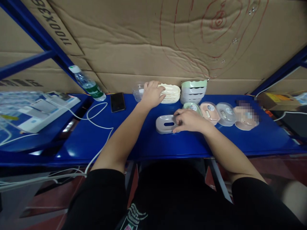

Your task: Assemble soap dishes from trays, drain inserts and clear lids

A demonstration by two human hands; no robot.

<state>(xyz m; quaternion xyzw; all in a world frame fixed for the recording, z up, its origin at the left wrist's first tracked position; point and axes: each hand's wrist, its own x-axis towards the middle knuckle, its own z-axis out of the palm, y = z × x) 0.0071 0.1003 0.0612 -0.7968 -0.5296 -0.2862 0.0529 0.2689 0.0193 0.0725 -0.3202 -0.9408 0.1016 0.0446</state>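
Observation:
My left hand (pixel 153 95) reaches to the back of the table, its fingers and thumb bent around the left end of a stack of cream wavy-edged trays (pixel 171 93). Clear plastic covers (pixel 137 92) stand stacked just left of that hand, partly hidden by it. Closer to me, my right hand (pixel 192 120) grips the right end of a grey oval soap dish (pixel 164 124) with a slot in its middle. The dish lies on the blue table (pixel 141 143). Beyond my right hand, a green lidded soap dish (pixel 193 108) is partly covered by it.
Stacked green and white bowls (pixel 193 91) stand at the back. Pink (pixel 209 112) and grey (pixel 225 114) covered dishes sit to the right, beside a blurred-out one (pixel 246 118). Leftward are a phone (pixel 117 102), a water bottle (pixel 90 85) and a white cable (pixel 99 125).

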